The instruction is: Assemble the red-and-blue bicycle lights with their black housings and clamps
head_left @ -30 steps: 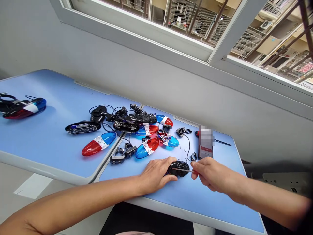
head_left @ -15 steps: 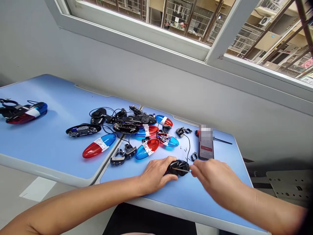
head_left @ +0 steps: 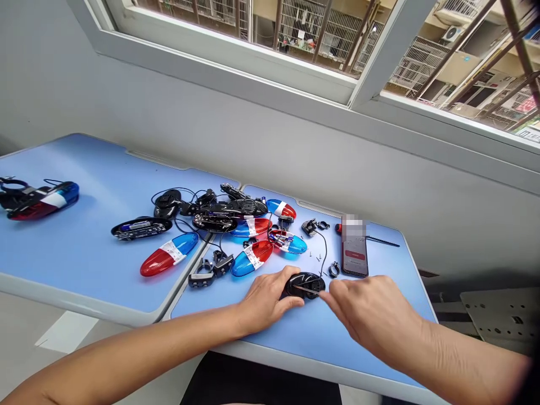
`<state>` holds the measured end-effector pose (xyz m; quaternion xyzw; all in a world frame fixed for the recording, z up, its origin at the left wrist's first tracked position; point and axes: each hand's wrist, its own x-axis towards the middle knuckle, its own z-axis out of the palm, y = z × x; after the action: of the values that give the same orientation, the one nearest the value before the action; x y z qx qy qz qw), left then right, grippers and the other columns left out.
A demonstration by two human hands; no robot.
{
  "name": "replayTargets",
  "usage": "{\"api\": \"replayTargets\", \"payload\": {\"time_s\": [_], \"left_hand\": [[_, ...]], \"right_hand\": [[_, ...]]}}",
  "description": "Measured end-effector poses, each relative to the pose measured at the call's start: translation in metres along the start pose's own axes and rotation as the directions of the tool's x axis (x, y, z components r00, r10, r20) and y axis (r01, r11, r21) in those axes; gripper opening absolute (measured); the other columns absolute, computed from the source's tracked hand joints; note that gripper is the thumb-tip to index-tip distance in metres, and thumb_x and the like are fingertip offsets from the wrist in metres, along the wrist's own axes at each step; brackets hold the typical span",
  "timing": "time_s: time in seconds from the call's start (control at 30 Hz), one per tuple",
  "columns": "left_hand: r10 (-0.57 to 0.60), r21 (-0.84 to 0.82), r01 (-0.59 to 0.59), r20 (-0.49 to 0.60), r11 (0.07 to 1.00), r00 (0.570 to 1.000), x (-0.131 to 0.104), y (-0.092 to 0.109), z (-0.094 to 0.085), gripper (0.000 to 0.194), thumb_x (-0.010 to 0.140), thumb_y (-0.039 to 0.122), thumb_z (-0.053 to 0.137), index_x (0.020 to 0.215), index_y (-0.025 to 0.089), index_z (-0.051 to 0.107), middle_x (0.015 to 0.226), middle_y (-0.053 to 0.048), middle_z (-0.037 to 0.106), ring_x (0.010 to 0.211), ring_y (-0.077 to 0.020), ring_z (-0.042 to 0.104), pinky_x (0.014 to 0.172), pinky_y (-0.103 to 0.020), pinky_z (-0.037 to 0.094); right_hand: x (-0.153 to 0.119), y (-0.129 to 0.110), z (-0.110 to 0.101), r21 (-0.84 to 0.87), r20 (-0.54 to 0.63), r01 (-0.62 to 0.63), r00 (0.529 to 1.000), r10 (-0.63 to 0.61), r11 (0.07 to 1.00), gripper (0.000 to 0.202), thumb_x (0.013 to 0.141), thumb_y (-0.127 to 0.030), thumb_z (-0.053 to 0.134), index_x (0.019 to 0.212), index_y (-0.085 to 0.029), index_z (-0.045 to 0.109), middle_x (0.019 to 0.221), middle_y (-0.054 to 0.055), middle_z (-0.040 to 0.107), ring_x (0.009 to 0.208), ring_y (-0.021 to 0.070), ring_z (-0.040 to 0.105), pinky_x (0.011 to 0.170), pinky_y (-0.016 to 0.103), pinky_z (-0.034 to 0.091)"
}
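A black oval housing (head_left: pixel 311 279) lies on the blue table near its front edge, with a thin cable running up from it. My left hand (head_left: pixel 269 299) grips its left end between thumb and fingers. Closed round a thin metal tool (head_left: pixel 304 289), my right hand (head_left: pixel 366 306) is at the housing's right side; the tool's shaft lies across the housing's top and its handle is hidden in the fingers. Just beyond are a black ring clamp (head_left: pixel 333 269) and several small screws (head_left: pixel 319 257).
Behind my left hand lie red-and-blue covers (head_left: pixel 252 258), an opened black housing (head_left: pixel 141 227), tangled cables and clamps (head_left: pixel 211 272). A phone (head_left: pixel 355 256) and a black strip (head_left: pixel 383 242) are at the back right. Another light (head_left: pixel 44 201) sits far left.
The view has shifted slightly. My right hand has turned a little around the tool, its knuckles now higher. My left hand keeps its hold on the housing.
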<state>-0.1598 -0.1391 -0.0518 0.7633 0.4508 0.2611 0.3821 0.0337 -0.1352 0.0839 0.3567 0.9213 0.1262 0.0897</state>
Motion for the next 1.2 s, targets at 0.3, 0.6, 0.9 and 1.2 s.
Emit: {"api": "replayTargets", "payload": {"time_s": [0.3, 0.6, 0.9, 1.2], "left_hand": [[-0.004, -0.056, 0.003, -0.017, 0.998, 1.0, 0.002, 0.001, -0.002, 0.043, 0.085, 0.032, 0.068, 0.121, 0.022, 0.048, 0.091, -0.001, 0.07, 0.075, -0.0205, 0.064, 0.066, -0.028, 0.042], [0.029, -0.013, -0.029, -0.043, 0.999, 0.999, -0.002, -0.001, 0.003, 0.041, 0.086, 0.032, 0.065, 0.123, 0.024, 0.048, 0.098, -0.003, 0.071, 0.082, -0.0226, 0.066, 0.072, -0.03, 0.046], [-0.006, -0.118, 0.002, -0.037, 0.993, 0.999, 0.001, -0.002, 0.001, 0.041, 0.085, 0.033, 0.066, 0.121, 0.023, 0.05, 0.095, -0.002, 0.07, 0.079, -0.0211, 0.063, 0.074, -0.032, 0.048], [0.05, -0.159, -0.064, -0.089, 0.985, 0.995, -0.002, -0.009, 0.009, 0.044, 0.085, 0.026, 0.064, 0.127, 0.024, 0.049, 0.114, -0.007, 0.066, 0.097, -0.0232, 0.062, 0.087, -0.037, 0.049]], "right_hand": [[-0.006, 0.007, -0.007, 0.024, -0.052, 0.165, 0.985, -0.164, 0.986, 0.014, 0.087, -0.009, 0.049, 0.08, -0.018, 0.057, 0.067, 0.003, 0.061, 0.049, 0.0167, 0.052, 0.043, 0.03, 0.015], [0.014, 0.003, -0.01, 0.209, 0.472, -0.502, 0.803, 0.363, 0.839, 0.048, 0.102, -0.034, 0.034, 0.065, -0.02, 0.061, 0.059, 0.003, 0.063, 0.048, 0.0149, 0.054, 0.045, 0.028, 0.018], [-0.007, 0.002, -0.014, 0.0, 0.259, 0.049, 0.965, -0.047, 0.999, 0.021, 0.074, 0.0, 0.055, 0.085, -0.018, 0.057, 0.076, 0.005, 0.066, 0.061, 0.0184, 0.06, 0.044, 0.03, 0.014], [0.011, 0.0, -0.038, 0.108, 0.344, -0.298, 0.906, 0.245, 0.948, 0.027, 0.097, -0.026, 0.046, 0.079, -0.017, 0.064, 0.064, 0.008, 0.067, 0.057, 0.0188, 0.062, 0.046, 0.028, 0.018]]}}
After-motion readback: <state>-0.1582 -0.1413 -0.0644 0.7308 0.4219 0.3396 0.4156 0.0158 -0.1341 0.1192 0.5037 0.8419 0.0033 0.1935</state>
